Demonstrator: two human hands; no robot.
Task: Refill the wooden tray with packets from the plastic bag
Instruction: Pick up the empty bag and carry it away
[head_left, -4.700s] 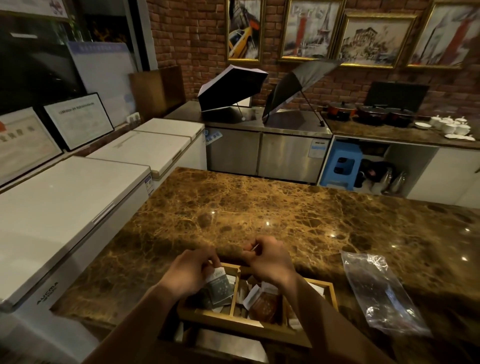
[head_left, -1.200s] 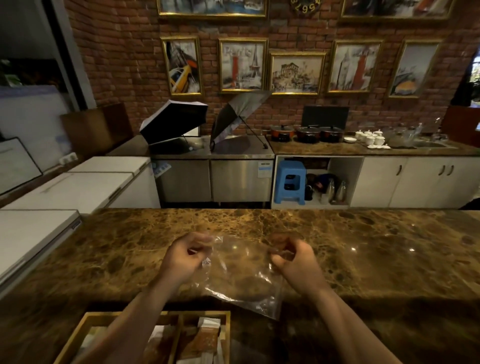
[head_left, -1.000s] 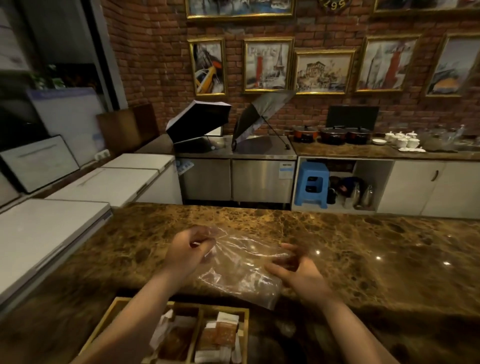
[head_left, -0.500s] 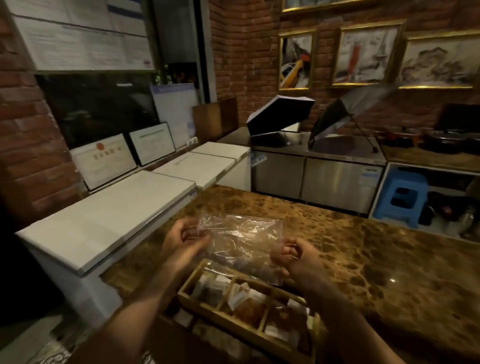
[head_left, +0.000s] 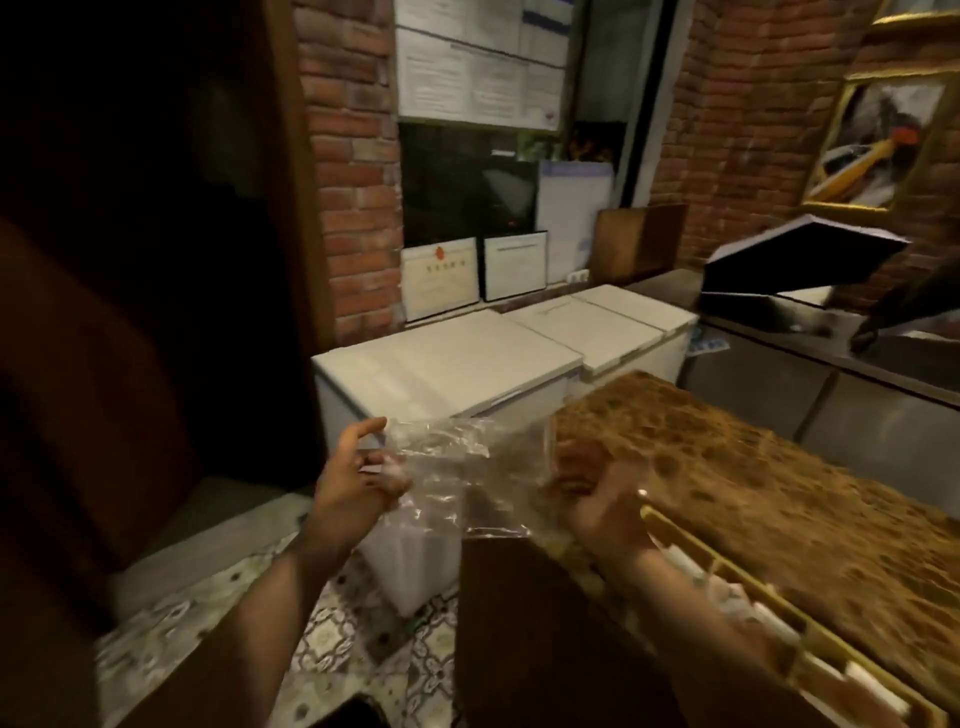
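Step in hand, as judged: bag handling after the fill, not packet transfer. The bag (head_left: 467, 467) was held up in the air between both hands, just left of the bench (head_left: 779, 493) edge, over the floor (head_left: 332, 639). It looked empty and crumpled; blur made this uncertain.

The tray (head_left: 810, 634) was seen at near right on the bench, behind the right forearm, with pale packets (head_left: 685, 558) in its compartments. How full could not be told.

Left hand (head_left: 358, 475): bag's left edge was pinched low in the fingers (head_left: 387, 462); the top finger was left extended and loose, not clenched.

Right hand (head_left: 597, 499): bag's right side was gripped, fingers curled around it. Exact closure could not be told through the film and blur.

Next move, as judged: if the bag is empty, it needs to be folded or put aside, away from the tray. If anything is left inside, the mouth must be opened and brought back right over the tray.
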